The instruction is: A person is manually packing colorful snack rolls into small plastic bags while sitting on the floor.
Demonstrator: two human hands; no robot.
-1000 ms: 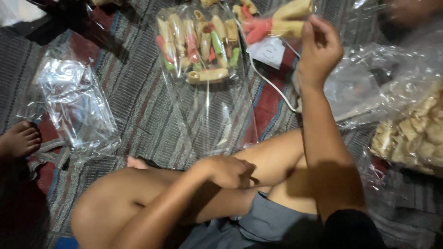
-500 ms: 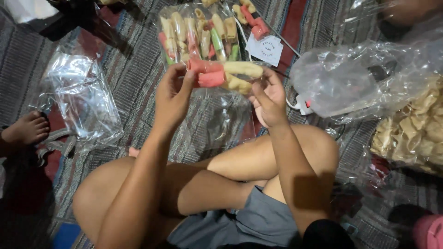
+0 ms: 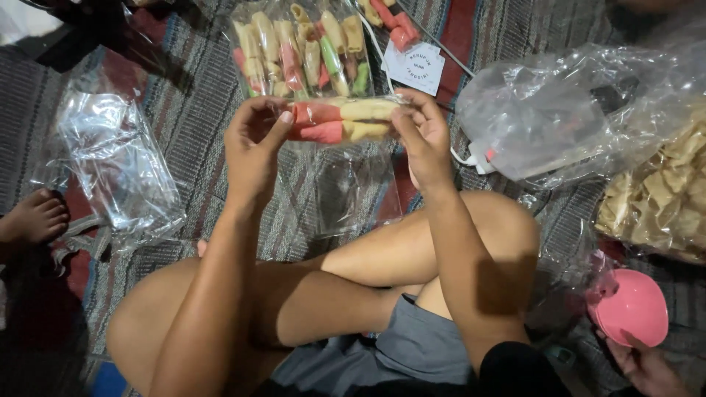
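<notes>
My left hand (image 3: pixel 254 147) and my right hand (image 3: pixel 425 136) hold between them a pair of long crackers (image 3: pixel 342 121), red at one end and pale yellow at the other, lying sideways. The left fingers pinch the red ends, the right fingers grip the yellow ends. Below the crackers hangs an empty clear plastic bag (image 3: pixel 353 195). Just beyond the hands lies a filled clear bag of coloured crackers (image 3: pixel 305 51) on the striped mat (image 3: pixel 191 95).
A stack of empty clear bags (image 3: pixel 118 165) lies at the left, next to another person's foot (image 3: pixel 33 217). A big crumpled plastic sack (image 3: pixel 559 110) and pale chips (image 3: pixel 662 198) sit at right. Another person's hand holds a pink bowl (image 3: pixel 629 305). A white label card (image 3: pixel 415 68) lies nearby.
A second ago my right hand was raised near the far crackers and my left rested on my knee. Both hands have since come together on the crackers and keep them steady.
</notes>
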